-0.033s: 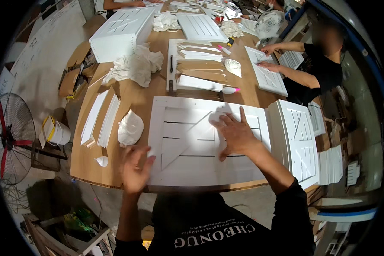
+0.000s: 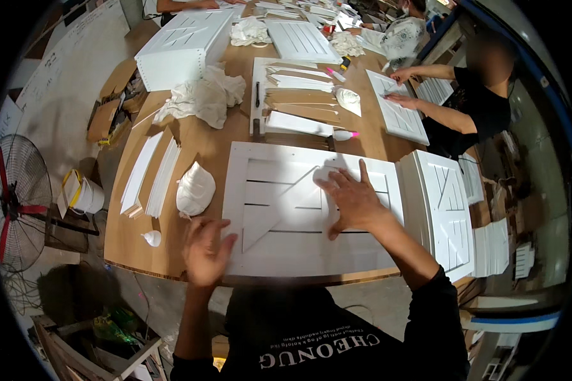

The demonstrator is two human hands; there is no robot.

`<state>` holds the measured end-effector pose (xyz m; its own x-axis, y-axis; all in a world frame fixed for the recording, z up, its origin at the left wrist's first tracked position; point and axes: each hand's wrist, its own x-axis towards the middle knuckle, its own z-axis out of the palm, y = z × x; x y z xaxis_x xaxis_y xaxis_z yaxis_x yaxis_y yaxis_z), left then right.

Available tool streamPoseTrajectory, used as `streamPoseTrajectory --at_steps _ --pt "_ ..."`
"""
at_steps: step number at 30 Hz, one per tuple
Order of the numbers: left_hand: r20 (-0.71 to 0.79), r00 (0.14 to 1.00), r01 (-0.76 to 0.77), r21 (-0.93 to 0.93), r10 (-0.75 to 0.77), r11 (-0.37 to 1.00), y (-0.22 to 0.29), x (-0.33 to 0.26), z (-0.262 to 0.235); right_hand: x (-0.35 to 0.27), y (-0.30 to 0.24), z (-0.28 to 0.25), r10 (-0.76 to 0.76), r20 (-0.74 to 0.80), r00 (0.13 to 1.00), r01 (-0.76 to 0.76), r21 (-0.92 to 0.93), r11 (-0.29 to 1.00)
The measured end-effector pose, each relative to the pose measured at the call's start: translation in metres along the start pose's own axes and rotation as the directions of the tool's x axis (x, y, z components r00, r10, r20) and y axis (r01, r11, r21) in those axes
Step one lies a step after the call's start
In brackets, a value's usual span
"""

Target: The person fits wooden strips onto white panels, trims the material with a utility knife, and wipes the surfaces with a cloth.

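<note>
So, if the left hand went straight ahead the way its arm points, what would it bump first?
Probably the white bundle just beyond the left hand. It might pass over if it's raised; the height is hard to judge.

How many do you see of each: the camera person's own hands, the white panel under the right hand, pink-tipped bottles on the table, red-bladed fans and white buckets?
Own hands: 2, left hand and right hand
White panel under the right hand: 1
Pink-tipped bottles: 2
Red-bladed fan: 1
White bucket: 1
Total: 7
</note>
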<state>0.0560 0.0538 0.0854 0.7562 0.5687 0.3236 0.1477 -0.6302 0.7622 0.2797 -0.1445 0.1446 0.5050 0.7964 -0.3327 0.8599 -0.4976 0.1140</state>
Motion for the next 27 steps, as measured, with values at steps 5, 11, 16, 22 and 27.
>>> streamPoseTrajectory --at_steps 5,11,16,22,27 --pt "-0.002 0.991 -0.13 0.08 0.13 0.988 0.007 -0.006 0.02 -0.002 0.004 0.006 -0.012 -0.054 0.998 0.012 0.0 1.0" --pt "0.127 0.986 -0.131 0.211 0.106 0.969 0.009 0.001 0.027 0.001 -0.002 -0.001 -0.007 -0.008 1.0 0.007 -0.004 1.0" --pt "0.167 0.977 -0.166 0.209 0.132 0.964 0.003 0.001 0.031 0.0 0.007 0.018 -0.045 -0.131 0.99 0.043 -0.02 0.999" --pt "0.209 0.975 -0.131 0.248 0.079 0.96 0.008 0.003 0.03 -0.001 0.006 0.02 -0.034 -0.14 0.99 0.031 -0.021 0.999" --pt "0.201 0.976 -0.134 0.253 0.084 0.958 0.013 0.004 0.028 -0.001 0.003 0.014 -0.02 -0.106 0.994 0.013 -0.057 0.998"
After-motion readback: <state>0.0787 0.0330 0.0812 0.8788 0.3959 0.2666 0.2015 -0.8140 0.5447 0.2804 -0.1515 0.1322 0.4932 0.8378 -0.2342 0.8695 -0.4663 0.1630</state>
